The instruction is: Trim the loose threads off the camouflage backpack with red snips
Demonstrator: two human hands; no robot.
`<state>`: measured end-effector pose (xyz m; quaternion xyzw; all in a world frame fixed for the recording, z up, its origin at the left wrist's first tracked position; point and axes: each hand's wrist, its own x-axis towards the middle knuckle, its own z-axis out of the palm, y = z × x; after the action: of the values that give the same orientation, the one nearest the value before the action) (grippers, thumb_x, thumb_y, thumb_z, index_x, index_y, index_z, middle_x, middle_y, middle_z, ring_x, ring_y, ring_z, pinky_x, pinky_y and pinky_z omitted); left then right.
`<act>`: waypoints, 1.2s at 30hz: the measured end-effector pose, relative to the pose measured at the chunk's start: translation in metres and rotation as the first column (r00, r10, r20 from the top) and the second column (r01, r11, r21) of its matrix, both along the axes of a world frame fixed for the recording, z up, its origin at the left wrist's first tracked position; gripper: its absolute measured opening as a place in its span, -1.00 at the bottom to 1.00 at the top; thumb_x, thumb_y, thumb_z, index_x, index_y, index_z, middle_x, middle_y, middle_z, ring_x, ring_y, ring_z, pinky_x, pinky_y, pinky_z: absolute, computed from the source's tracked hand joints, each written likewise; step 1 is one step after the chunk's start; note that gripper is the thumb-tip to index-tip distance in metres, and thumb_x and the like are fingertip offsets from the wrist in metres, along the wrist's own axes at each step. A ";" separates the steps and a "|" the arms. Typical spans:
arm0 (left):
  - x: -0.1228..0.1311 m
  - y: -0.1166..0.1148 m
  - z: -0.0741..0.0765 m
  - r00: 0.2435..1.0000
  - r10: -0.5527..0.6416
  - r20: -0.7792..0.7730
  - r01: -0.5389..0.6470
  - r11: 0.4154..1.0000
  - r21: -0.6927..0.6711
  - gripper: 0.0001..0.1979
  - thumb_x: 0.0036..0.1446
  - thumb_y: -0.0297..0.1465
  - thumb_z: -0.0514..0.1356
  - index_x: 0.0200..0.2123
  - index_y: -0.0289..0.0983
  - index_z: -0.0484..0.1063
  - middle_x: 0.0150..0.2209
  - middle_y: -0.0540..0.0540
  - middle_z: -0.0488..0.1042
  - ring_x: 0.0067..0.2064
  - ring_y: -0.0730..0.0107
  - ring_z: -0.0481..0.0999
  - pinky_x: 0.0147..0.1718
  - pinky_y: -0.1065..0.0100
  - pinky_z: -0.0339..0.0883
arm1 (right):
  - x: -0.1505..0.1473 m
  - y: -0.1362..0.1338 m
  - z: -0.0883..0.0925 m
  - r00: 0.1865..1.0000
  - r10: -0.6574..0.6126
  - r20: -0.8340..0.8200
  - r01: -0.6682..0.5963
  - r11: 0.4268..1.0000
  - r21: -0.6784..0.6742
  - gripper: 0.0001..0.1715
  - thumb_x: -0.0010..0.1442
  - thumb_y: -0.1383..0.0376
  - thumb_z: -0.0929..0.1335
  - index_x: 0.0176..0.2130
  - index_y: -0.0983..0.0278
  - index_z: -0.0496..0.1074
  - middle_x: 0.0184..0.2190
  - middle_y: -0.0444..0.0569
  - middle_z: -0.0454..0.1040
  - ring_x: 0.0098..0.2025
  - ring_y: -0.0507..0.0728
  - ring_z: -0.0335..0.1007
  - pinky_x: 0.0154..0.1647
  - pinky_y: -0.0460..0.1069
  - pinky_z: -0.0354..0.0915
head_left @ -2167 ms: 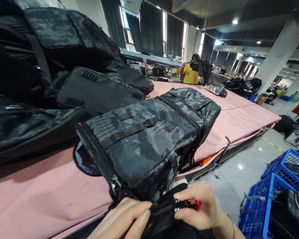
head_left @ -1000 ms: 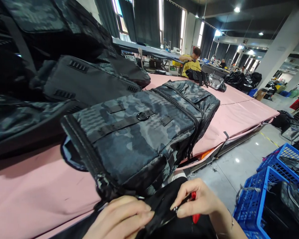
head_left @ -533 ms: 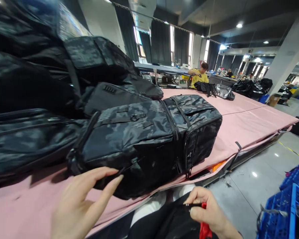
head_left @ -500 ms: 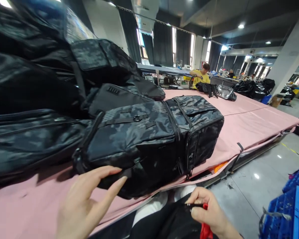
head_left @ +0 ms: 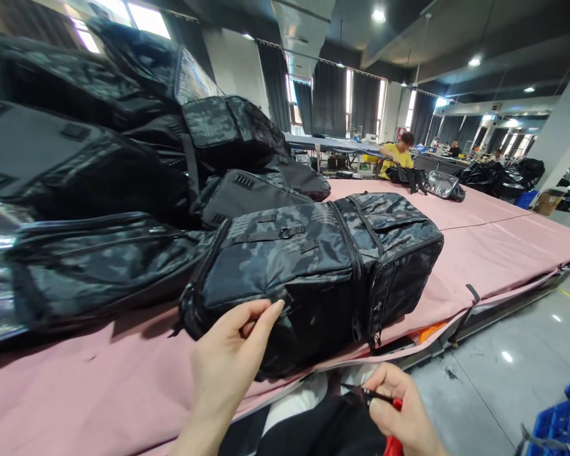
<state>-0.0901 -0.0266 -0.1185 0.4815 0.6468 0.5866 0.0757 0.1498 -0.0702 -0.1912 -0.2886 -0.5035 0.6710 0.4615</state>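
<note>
A dark camouflage backpack (head_left: 313,266) lies on its side at the near edge of the pink table (head_left: 494,247). My left hand (head_left: 230,358) rests against the backpack's near side, thumb and fingers closing on its fabric. Low at the right, over dark cloth on my lap (head_left: 323,430), my right hand (head_left: 401,415) is closed on small red-handled snips (head_left: 375,398). Their dark blades point left. The hand does not touch the backpack.
A tall pile of black and camouflage bags (head_left: 90,190) fills the table's left side behind the backpack. A person in a yellow shirt (head_left: 396,155) works at the table's far end beside more bags (head_left: 444,185). A blue crate (head_left: 558,424) stands on the glossy floor at the right.
My left hand left the dark cloth on my lap, reached out to the backpack's near side and closed on its fabric. The right hand stayed low with the snips. The view swung up and left.
</note>
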 end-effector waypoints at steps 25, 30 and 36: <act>-0.015 -0.007 -0.014 0.990 -0.138 0.008 0.137 0.988 0.071 -0.66 0.03 -0.02 0.21 -0.34 -0.16 0.52 -0.29 -0.04 0.57 -0.26 0.27 0.53 -0.20 0.32 0.42 | 0.001 0.001 -0.012 0.998 -0.055 -0.013 0.054 0.997 -0.052 -0.49 0.03 -0.07 0.48 -0.34 0.27 0.36 -0.68 -0.35 0.00 -0.65 -0.12 -0.18 -0.64 -0.17 -0.20; -0.014 0.001 -0.018 0.911 -0.057 -0.409 0.116 0.986 0.121 -0.66 0.06 -0.01 0.21 -0.35 -0.16 0.48 -0.36 -0.06 0.54 -0.37 0.27 0.49 -0.25 0.29 0.36 | -0.002 0.001 -0.010 0.998 -0.058 -0.039 0.056 0.997 -0.050 -0.48 0.03 -0.08 0.48 -0.34 0.28 0.34 -0.69 -0.36 0.02 -0.67 -0.14 -0.23 -0.65 -0.16 -0.23; 0.000 0.003 0.011 0.916 -0.169 -0.364 0.218 0.971 0.096 -0.71 0.07 -0.15 0.20 -0.58 -0.17 0.35 -0.56 0.03 0.38 -0.50 0.39 0.35 -0.39 0.36 0.24 | -0.002 0.000 -0.008 0.996 -0.088 -0.035 0.087 0.995 -0.047 -0.45 0.00 -0.11 0.49 -0.36 0.27 0.34 -0.68 -0.35 0.03 -0.66 -0.14 -0.23 -0.65 -0.16 -0.24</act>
<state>-0.0898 -0.0236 -0.1077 0.6448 0.5578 0.5223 -0.0168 0.1481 -0.0699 -0.1993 -0.3083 -0.4666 0.6665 0.4929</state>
